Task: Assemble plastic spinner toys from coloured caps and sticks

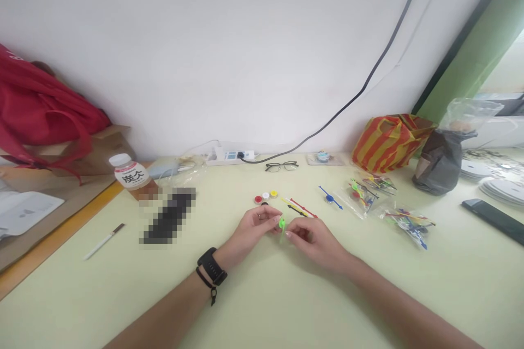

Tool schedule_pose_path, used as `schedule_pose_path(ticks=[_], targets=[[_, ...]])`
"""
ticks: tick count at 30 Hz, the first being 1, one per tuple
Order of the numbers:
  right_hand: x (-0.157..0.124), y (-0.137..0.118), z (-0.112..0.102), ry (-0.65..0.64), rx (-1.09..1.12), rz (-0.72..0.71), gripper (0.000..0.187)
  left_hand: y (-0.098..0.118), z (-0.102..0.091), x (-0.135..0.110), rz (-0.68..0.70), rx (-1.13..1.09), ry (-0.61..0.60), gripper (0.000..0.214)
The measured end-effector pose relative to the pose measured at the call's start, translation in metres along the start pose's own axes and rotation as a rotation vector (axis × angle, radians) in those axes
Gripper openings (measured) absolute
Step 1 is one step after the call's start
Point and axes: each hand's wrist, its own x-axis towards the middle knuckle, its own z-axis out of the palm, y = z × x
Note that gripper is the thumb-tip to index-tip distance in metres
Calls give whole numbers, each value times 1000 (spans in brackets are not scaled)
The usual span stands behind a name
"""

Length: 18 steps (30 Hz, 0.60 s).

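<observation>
Above the middle of the table, a small bright green spinner piece [282, 223] is between my hands. My left hand [256, 227] pinches its round part with thumb and forefinger. With fingers drawn together, my right hand [314, 240] grips the thin green strip that hangs below it. Just beyond them lie a red disc [257, 199], a white disc [266, 196] and a yellow disc [274, 193], with a black one partly hidden behind my left hand. Red, yellow and black arrows [301, 208] lie close to my right hand. Farther right is a blue spinner [329, 198], its arrow on a round base.
Clear bags of coloured arrows [405, 223] lie at right, near a phone [495, 221] and a striped bag [388, 144]. Glasses [282, 166] and a power strip [229, 158] are by the wall. A drink bottle [133, 177] and a pen-like stick [103, 241] are left.
</observation>
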Motion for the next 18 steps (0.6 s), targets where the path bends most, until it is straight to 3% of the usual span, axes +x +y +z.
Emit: schedule_pose_path(ticks=[10,14,18], targets=[[-2,1,1,60,-189,14,29,5,5,-4,-34,71,-82,34],[-5,-1,0,100,-253,4,20,3,6,-5,-88,129,-110,44],[-8,-3,2,43,-296,-57,12,0,7,-6,-86,163,-130,48]])
